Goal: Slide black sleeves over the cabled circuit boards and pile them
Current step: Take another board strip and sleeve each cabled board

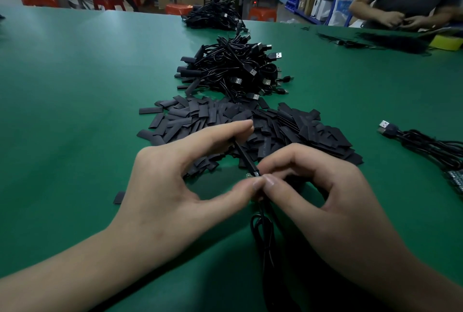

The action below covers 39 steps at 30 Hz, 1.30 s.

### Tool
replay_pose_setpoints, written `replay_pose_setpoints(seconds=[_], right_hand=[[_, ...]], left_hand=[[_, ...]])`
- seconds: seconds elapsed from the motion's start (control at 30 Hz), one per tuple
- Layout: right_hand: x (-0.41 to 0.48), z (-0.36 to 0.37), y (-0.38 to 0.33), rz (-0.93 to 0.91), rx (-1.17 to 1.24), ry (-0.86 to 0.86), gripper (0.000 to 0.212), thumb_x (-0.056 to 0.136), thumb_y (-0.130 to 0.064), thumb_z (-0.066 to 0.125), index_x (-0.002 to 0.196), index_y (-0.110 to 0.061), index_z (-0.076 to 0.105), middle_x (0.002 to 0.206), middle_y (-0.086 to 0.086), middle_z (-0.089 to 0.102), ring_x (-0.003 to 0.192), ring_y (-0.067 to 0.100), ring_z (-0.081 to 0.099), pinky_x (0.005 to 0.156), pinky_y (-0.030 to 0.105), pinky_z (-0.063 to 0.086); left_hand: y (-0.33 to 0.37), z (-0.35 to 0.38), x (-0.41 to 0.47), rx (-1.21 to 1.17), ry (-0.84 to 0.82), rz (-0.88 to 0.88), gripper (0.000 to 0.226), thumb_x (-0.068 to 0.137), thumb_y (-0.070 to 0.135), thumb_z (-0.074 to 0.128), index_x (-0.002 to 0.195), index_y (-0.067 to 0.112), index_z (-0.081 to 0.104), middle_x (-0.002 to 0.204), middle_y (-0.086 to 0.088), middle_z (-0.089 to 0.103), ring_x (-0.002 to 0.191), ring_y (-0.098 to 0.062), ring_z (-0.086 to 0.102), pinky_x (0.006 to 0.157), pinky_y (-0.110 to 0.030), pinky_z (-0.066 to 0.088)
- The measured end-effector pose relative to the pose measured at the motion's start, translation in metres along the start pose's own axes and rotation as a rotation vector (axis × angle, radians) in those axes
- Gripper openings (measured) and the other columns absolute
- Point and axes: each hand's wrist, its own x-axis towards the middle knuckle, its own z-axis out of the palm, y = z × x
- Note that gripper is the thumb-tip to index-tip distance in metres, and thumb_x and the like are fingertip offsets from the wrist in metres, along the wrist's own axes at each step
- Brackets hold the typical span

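Note:
My left hand [180, 179] pinches a black sleeve [246, 159] between thumb and fingers, seen edge-on just above the green table [75, 111]. My right hand [320, 186] pinches the near end of the same piece, where a small circuit board [249, 175] peeks out; its black cable [263, 231] loops down toward me. Beyond my hands lies a spread heap of flat black sleeves [250, 121]. Behind that heap sits a pile of sleeved boards with USB cables [235, 69].
A bundle of USB cables with bare boards [426, 146] lies at the right edge. One stray sleeve [119, 197] sits left of my left wrist. Another cable pile [215, 16] is at the far edge. A second person [400, 18] works at the far right.

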Motion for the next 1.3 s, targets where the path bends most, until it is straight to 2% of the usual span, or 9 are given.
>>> replay_pose_setpoints(seconds=[0.37, 0.57, 0.73, 0.87, 1.0, 1.17, 1.3], right_hand=[[0.000, -0.001, 0.002, 0.036, -0.009, -0.029, 0.010, 0.095, -0.022, 0.066, 0.090, -0.030, 0.070, 0.079, -0.015, 0.075, 0.082, 0.011, 0.073, 0.074, 0.027, 0.054], [0.001, -0.001, 0.004, 0.129, 0.112, -0.075, 0.010, 0.094, -0.027, 0.064, 0.088, -0.028, 0.071, 0.078, -0.008, 0.076, 0.083, 0.011, 0.073, 0.081, 0.025, 0.053], [0.002, -0.002, 0.005, 0.129, 0.136, -0.080, 0.011, 0.094, -0.027, 0.064, 0.086, -0.027, 0.071, 0.078, -0.006, 0.076, 0.080, 0.012, 0.073, 0.078, 0.019, 0.051], [0.000, -0.001, 0.005, 0.102, 0.085, -0.077, 0.011, 0.095, -0.022, 0.067, 0.086, -0.027, 0.070, 0.076, -0.008, 0.076, 0.076, 0.010, 0.073, 0.075, 0.018, 0.053], [0.000, 0.002, 0.001, 0.051, 0.001, -0.064, 0.009, 0.093, -0.022, 0.068, 0.086, -0.027, 0.071, 0.074, -0.013, 0.074, 0.074, 0.007, 0.073, 0.072, 0.020, 0.054], [-0.001, 0.005, -0.004, 0.034, -0.050, -0.035, 0.011, 0.091, -0.024, 0.067, 0.081, -0.028, 0.070, 0.071, -0.016, 0.072, 0.070, 0.005, 0.071, 0.068, 0.019, 0.053], [0.000, 0.005, -0.001, 0.061, -0.032, -0.026, 0.013, 0.092, -0.024, 0.067, 0.080, -0.027, 0.070, 0.071, -0.015, 0.073, 0.071, 0.006, 0.071, 0.070, 0.018, 0.052]], left_hand=[[-0.004, 0.000, 0.003, -0.043, -0.077, -0.009, 0.061, 0.083, 0.038, 0.075, 0.139, 0.021, 0.058, 0.127, 0.017, 0.068, 0.118, 0.000, 0.064, 0.103, -0.020, 0.049], [-0.008, -0.001, 0.005, -0.008, -0.132, -0.004, 0.061, 0.086, 0.040, 0.071, 0.143, 0.021, 0.055, 0.133, 0.016, 0.065, 0.121, 0.002, 0.062, 0.103, -0.021, 0.048], [-0.009, 0.000, 0.004, 0.017, -0.123, -0.008, 0.055, 0.090, 0.034, 0.072, 0.141, 0.020, 0.057, 0.129, 0.016, 0.067, 0.118, 0.001, 0.063, 0.102, -0.024, 0.050], [-0.006, 0.003, 0.002, 0.003, -0.105, -0.032, 0.050, 0.083, 0.025, 0.073, 0.133, 0.021, 0.063, 0.122, 0.015, 0.071, 0.114, -0.001, 0.066, 0.100, -0.023, 0.051], [0.000, 0.003, 0.000, 0.019, -0.080, -0.057, 0.043, 0.077, 0.030, 0.065, 0.120, 0.026, 0.068, 0.110, 0.013, 0.074, 0.107, -0.006, 0.069, 0.096, -0.025, 0.053], [0.004, 0.005, -0.002, 0.043, -0.040, -0.071, 0.039, 0.074, 0.031, 0.060, 0.111, 0.026, 0.071, 0.101, 0.016, 0.075, 0.100, 0.000, 0.070, 0.092, -0.017, 0.052], [0.003, 0.004, -0.001, 0.022, -0.055, -0.082, 0.039, 0.081, 0.032, 0.055, 0.115, 0.025, 0.071, 0.104, 0.017, 0.075, 0.103, 0.001, 0.069, 0.091, -0.015, 0.050]])
